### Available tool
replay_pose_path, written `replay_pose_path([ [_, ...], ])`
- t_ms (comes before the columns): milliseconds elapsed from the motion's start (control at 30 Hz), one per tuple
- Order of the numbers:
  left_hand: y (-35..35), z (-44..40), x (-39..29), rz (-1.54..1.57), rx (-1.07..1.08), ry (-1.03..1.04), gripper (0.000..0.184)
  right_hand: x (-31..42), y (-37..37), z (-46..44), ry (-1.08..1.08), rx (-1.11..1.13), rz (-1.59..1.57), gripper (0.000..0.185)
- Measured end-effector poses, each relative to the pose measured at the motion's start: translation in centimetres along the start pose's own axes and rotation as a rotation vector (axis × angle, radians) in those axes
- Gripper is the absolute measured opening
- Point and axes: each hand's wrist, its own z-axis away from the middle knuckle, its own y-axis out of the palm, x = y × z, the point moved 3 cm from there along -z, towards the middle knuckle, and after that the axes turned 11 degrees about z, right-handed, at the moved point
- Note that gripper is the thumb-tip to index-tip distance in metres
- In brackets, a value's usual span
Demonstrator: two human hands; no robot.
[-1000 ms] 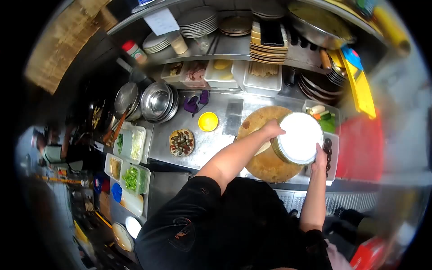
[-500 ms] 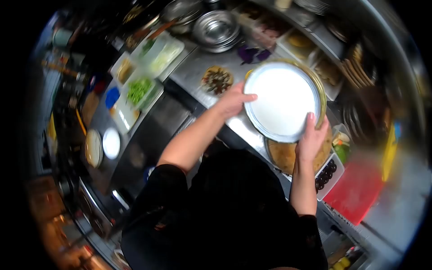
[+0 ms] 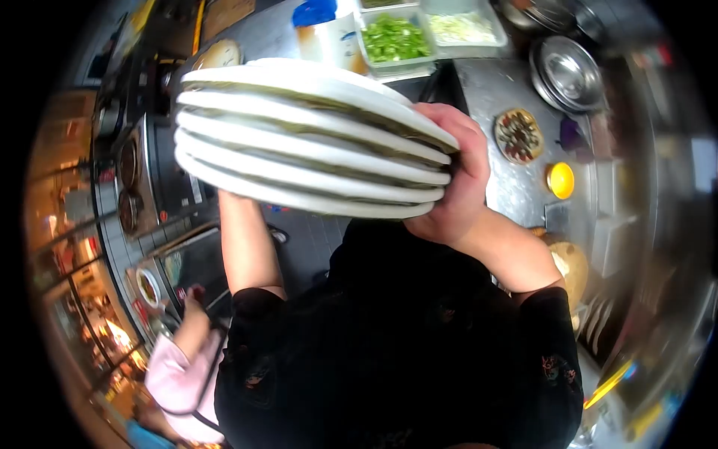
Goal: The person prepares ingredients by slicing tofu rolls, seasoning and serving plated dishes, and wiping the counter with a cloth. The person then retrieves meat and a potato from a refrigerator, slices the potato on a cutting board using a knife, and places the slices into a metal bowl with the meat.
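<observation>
A stack of several white plates [image 3: 307, 142] is tilted up close to the camera, its edges toward me and dark olive bands between the rims. On the right side, my right hand [image 3: 464, 176] is closed round the edge of the stack, thumb side up. My left forearm [image 3: 248, 243] runs up beneath the stack's left part. The fingers of my left hand are hidden behind the plates, which rest against that hand.
Tubs of chopped greens [image 3: 395, 39] and pale shreds [image 3: 460, 28] line the counter. Further right are steel bowls [image 3: 570, 71], a topped round flatbread [image 3: 518, 136] and a yellow cup [image 3: 560, 180]. Another person in a pink sleeve [image 3: 183, 367] stands at lower left, near the stove [image 3: 131, 179].
The view and my body have swung left, away from the cutting boards. The plates have come left with both hands and now tilt edge-on. A co-worker has come into view.
</observation>
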Motion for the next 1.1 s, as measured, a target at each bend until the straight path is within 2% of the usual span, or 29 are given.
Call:
replay_pose_path([
  [200, -6.2, 3.4, -7.6, -0.092, -0.208, 0.195, 0.064, 2.3, 7.9, -4.7, -0.244, 0.014, -0.224, 0.073],
  [333, -7.0, 2.8, -8.8, -0.162, -0.217, 0.161, 0.068, 2.7, 11.1, -5.2, -0.284, -0.054, -0.302, 0.071],
  [400, -6.6, 1.0, -7.8, -0.188, -0.176, 0.097, 0.069, 2.4, 11.3, -5.5, -0.168, -0.111, -0.183, 0.066],
  [433, -6.1, -0.1, -7.1, -0.190, -0.144, 0.060, 0.070, 1.5, 10.1, -5.9, -0.063, -0.026, -0.201, 0.065],
  [533, -3.0, -1.6, -2.9, -0.183, 0.055, -0.105, 0.074, -1.5, 7.1, -6.1, 0.454, 0.080, -0.246, 0.058],
  [567, -2.0, -1.5, -1.2, -0.167, 0.158, -0.158, 0.075, -2.5, 6.0, -5.8, 0.605, 0.040, -0.278, 0.056],
  [600, -0.5, -1.4, 1.2, -0.135, -0.069, -0.163, 0.084, -4.3, 5.0, -5.0, 0.751, -0.001, -0.317, 0.054],
  [633, -1.5, -1.5, 3.7, -0.027, -0.098, -0.226, 0.079, -6.1, 3.7, -4.0, 0.814, -0.023, -0.217, 0.053],
  [667, -2.1, -1.9, 6.7, 0.041, -0.151, -0.241, 0.076, -7.3, 2.1, -3.0, 0.977, -0.043, -0.223, 0.051],
  [700, -0.3, -1.6, 8.8, 0.109, -0.138, -0.331, 0.076, -8.3, -0.4, -2.2, 1.099, 0.037, -0.135, 0.053],
  [733, 1.9, -1.6, 10.6, 0.214, -0.065, -0.441, 0.075, -11.3, -0.9, 0.7, 1.081, -0.055, -0.113, 0.054],
  [833, 9.3, -1.4, 14.5, 0.238, 0.085, -0.567, 0.071, -8.5, -9.8, -1.0, 1.397, -0.140, -0.277, 0.054],
  [867, 12.1, -1.2, 15.5, 0.218, 0.155, -0.576, 0.071, -9.8, -11.6, 0.2, 1.425, -0.114, -0.288, 0.063],
  [933, 15.8, -1.0, 18.0, 0.229, 0.165, -0.626, 0.072, -10.3, -15.8, 1.1, 1.461, -0.140, -0.206, 0.073],
  [1000, 19.1, -0.8, 19.9, 0.209, 0.191, -0.642, 0.073, -12.2, -18.8, 2.8, 1.426, -0.237, -0.174, 0.070],
  [1100, 24.0, -0.5, 22.1, 0.251, 0.229, -0.679, 0.075, -10.3, -24.2, 2.2, 1.382, -0.261, -0.240, 0.069],
])
